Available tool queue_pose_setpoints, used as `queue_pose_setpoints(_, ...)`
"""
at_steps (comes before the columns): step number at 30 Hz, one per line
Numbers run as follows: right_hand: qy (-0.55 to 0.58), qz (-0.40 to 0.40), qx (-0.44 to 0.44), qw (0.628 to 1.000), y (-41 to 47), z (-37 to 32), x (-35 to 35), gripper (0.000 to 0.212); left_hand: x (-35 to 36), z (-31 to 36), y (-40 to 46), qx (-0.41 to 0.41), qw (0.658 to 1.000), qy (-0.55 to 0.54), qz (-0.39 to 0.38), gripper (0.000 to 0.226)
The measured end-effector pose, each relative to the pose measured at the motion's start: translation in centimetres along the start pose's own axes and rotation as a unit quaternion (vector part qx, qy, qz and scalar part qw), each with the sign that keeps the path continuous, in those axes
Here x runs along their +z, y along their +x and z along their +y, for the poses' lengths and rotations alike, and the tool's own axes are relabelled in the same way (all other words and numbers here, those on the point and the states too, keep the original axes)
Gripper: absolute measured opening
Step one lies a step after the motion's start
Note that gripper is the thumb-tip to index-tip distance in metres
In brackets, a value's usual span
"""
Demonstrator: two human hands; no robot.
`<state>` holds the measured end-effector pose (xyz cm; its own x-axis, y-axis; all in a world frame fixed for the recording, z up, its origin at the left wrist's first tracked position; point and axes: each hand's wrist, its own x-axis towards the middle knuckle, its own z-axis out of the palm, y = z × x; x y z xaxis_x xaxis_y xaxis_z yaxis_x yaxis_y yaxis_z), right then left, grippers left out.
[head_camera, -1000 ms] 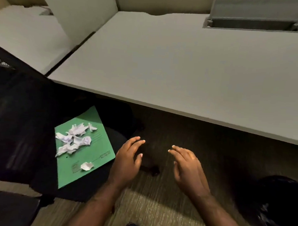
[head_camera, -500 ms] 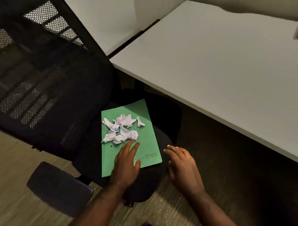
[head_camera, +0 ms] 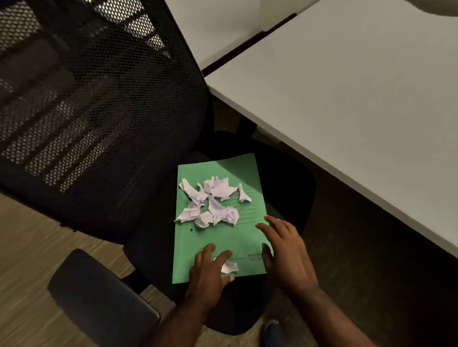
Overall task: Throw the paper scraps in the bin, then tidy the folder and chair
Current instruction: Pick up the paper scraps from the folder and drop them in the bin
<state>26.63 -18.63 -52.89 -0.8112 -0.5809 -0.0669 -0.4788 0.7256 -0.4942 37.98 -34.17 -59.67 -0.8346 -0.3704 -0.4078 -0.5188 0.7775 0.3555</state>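
Note:
A green folder (head_camera: 219, 241) lies flat on the seat of a black mesh office chair (head_camera: 99, 110). Several crumpled white paper scraps (head_camera: 211, 201) are heaped on its upper half, and one single scrap (head_camera: 230, 267) lies near its lower edge. My left hand (head_camera: 207, 274) hovers over the folder's lower edge, fingers spread, right beside the single scrap. My right hand (head_camera: 287, 252) is at the folder's right edge, fingers apart, holding nothing. The bin is out of view.
A white desk (head_camera: 357, 105) runs along the right, its edge close above the chair seat. A second white desk (head_camera: 216, 18) lies behind it. The chair's armrest (head_camera: 99, 296) juts out at lower left over the carpeted floor. A shoe (head_camera: 275, 338) shows below.
The view has swung left and closer to the chair. Both hands have moved forward onto the folder: the left to the single scrap, the right to the folder's right edge.

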Motion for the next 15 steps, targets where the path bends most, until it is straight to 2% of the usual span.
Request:
queue_pose_setpoints(6, -0.013, -0.048, -0.009, 0.999, 4.0, 0.0, 3.2, 0.06, -0.9, -0.7, 2.9, 0.012, 0.995, -0.092, 0.046, 0.011)
queue_pose_setpoints(8, -0.012, -0.046, -0.009, 0.999, 5.7, -0.1, 4.0, 0.061, -1.8, -0.8, 3.9, 0.028, 0.989, -0.12, 0.084, 0.009)
queue_pose_setpoints(11, 0.004, -0.059, 0.003, 0.998, 8.7, -0.4, 4.9, 0.065, -3.8, -0.3, 5.1, 0.035, 0.966, -0.181, 0.183, 0.013)
queue_pose_setpoints(15, -0.028, -0.115, -0.022, 0.993, 12.7, -0.9, 6.0, 0.079, -7.1, -1.0, 7.6, 0.008, 0.934, -0.182, 0.308, 0.016)
